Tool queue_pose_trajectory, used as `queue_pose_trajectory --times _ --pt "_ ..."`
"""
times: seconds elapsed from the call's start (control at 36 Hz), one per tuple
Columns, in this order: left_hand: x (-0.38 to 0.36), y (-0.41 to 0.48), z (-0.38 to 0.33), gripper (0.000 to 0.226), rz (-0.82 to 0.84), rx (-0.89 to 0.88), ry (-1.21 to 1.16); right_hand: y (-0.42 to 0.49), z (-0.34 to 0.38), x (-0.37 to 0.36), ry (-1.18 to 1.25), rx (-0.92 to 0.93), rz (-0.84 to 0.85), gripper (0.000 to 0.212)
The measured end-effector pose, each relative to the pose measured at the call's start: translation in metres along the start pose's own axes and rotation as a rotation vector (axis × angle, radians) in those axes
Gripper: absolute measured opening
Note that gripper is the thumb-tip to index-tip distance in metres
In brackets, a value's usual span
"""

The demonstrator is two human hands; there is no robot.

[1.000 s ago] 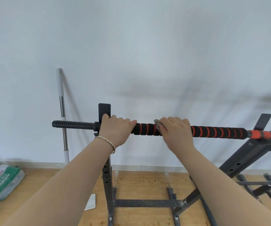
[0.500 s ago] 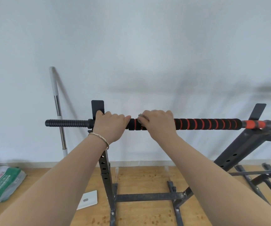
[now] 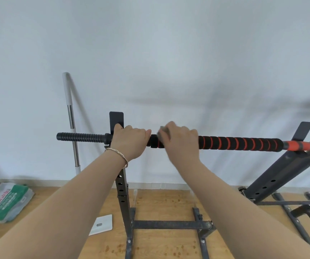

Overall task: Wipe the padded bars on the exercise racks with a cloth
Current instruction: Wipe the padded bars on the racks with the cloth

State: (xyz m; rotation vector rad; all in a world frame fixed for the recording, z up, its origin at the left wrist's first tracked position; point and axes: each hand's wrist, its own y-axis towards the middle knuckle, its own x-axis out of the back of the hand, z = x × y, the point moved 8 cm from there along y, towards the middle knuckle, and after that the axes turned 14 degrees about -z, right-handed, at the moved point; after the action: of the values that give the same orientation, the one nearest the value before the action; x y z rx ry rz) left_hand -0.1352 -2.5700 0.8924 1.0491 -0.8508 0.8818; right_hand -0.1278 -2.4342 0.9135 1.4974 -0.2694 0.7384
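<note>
My right hand (image 3: 180, 144), clutching the cloth (image 3: 164, 134), is sliding along the bar (image 3: 240, 143) up beside my left hand (image 3: 129, 141), which is gripping it; this end seems nearly wiped.

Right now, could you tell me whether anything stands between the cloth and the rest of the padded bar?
Leftward, yes: the left hand grips the padded bar just beside the cloth held by the right hand, covering that end. Rightward, nothing visible lies on its striped foam.
</note>
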Motion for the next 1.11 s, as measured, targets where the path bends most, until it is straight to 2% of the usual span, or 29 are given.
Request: queue_pose_trajectory --times 0.08,0.19,0.36,0.47,0.53,0.61,0.75,0.83,1.0,1.11 --pt "0.0 0.0 0.0 0.017 -0.026 -0.005 0.015 -0.01 0.015 0.002 -0.025 0.108 -0.03 0.038" --pt "0.001 0.0 -0.001 0.02 -0.053 -0.009 0.038 -0.006 0.003 0.003 -0.064 0.116 -0.054 0.029" --pt "0.001 0.0 -0.002 0.024 -0.059 -0.016 0.041 0.001 -0.063 0.016 -0.143 -0.005 -0.024 0.041" --pt "0.001 0.001 -0.002 0.016 -0.057 -0.003 0.028 0.003 -0.086 0.015 -0.152 -0.109 0.069 0.04" --pt "0.001 0.001 -0.002 0.015 -0.058 0.006 0.022 0.009 -0.079 0.006 -0.129 -0.155 0.142 0.031" --pt "0.001 0.001 -0.002 0.015 -0.063 0.009 0.025 0.02 -0.043 -0.004 0.037 -0.195 0.21 0.029" --pt "0.003 -0.001 -0.002 0.016 -0.078 -0.001 0.044 0.016 -0.004 -0.014 -0.117 0.001 0.264 0.03" --pt "0.002 -0.001 -0.002 0.017 -0.068 -0.005 0.053 0.017 -0.031 -0.012 -0.158 -0.037 0.298 0.03" --pt "0.001 0.0 -0.003 0.017 -0.066 -0.016 0.074 0.008 -0.13 0.013 -0.211 -0.272 0.242 0.029" --pt "0.001 0.003 -0.002 0.015 -0.023 0.013 0.064 0.007 -0.146 0.022 -0.181 -0.306 0.239 0.029"
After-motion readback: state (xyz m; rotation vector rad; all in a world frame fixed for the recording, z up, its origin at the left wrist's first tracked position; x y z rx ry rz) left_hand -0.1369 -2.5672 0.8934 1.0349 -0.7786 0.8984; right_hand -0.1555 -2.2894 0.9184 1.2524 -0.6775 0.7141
